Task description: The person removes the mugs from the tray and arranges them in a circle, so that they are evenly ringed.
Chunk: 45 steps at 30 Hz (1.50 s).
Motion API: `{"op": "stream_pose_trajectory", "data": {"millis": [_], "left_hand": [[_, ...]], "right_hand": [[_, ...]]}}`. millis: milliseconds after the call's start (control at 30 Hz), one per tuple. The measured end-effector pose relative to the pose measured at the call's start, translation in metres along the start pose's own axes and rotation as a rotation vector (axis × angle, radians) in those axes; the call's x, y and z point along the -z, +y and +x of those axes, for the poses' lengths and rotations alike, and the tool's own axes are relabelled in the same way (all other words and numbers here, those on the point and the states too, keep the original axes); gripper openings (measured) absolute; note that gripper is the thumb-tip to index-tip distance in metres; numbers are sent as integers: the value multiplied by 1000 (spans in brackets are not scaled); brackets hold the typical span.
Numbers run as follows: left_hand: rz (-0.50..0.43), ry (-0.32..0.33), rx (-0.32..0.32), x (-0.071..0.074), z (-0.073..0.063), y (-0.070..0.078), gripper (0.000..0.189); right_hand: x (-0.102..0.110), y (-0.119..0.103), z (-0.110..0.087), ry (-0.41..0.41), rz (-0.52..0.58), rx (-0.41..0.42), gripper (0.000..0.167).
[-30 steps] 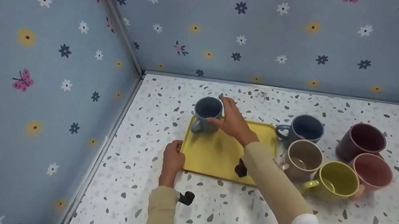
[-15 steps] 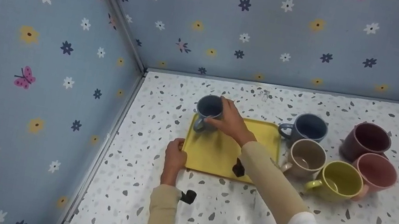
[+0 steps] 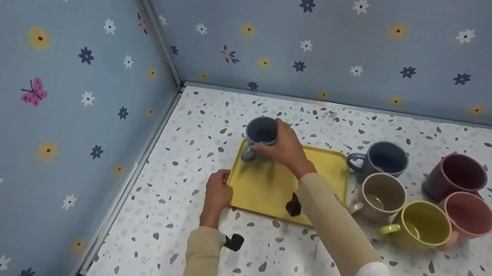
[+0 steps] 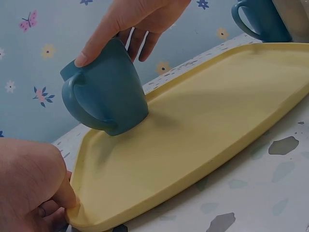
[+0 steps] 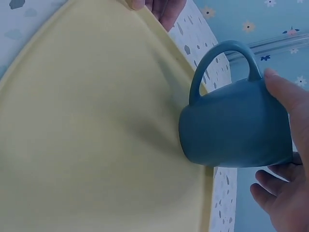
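A blue mug (image 4: pixel 108 94) stands at the far left corner of a yellow tray (image 3: pixel 267 190), its handle turned toward the near left side. My right hand (image 3: pixel 288 148) holds this mug from above near the rim. In the left wrist view the thumb presses beside the handle, while the other fingers reach round the far side, partly hidden. My left hand (image 3: pixel 219 193) grips the tray's left edge near its front corner, with the thumb (image 4: pixel 65 193) over the rim and the fingers partly out of sight below.
Right of the tray stand several mugs: a second blue mug (image 3: pixel 386 158), a beige mug (image 3: pixel 380 197), a yellow-green mug (image 3: pixel 422 227), a maroon mug (image 3: pixel 456 177) and a pink mug (image 3: pixel 470 215). Flower-patterned walls (image 3: pixel 335 32) border the speckled table (image 3: pixel 262 272) at the back and left.
The fingers of my right hand have closed in around the mug's rim. Mug, tray and left hand keep their places, and the head view has shifted slightly.
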<state>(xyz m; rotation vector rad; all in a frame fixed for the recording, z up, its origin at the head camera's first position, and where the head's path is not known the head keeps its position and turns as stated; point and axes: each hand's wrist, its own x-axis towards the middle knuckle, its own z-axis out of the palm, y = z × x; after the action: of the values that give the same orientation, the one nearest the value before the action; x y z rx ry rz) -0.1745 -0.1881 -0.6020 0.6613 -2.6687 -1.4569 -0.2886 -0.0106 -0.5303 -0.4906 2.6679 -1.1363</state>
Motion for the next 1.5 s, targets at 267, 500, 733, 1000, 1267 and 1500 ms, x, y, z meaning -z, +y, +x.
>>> {"op": "stream_pose_trajectory", "data": {"millis": [267, 500, 733, 1000, 1267, 1500], "left_hand": [[-17, 1, -10, 2, -2, 2, 44], [-22, -15, -4, 3, -1, 2, 43], [-38, -20, -8, 3, 0, 3, 46], [-24, -21, 27, 1, 0, 3, 45], [-19, -21, 35, 0, 0, 2, 46], [-24, -17, 28, 0, 0, 3, 46]], "right_hand": [[-5, 8, 0, 93, 48, 89, 95], [-6, 13, -5, 178, 25, 158, 88], [9, 18, -12, 229, -29, 190, 90], [33, 23, -18, 266, 8, 183, 82], [57, 27, -24, 301, -28, 111, 88], [78, 33, -27, 357, -59, 77, 87]]}}
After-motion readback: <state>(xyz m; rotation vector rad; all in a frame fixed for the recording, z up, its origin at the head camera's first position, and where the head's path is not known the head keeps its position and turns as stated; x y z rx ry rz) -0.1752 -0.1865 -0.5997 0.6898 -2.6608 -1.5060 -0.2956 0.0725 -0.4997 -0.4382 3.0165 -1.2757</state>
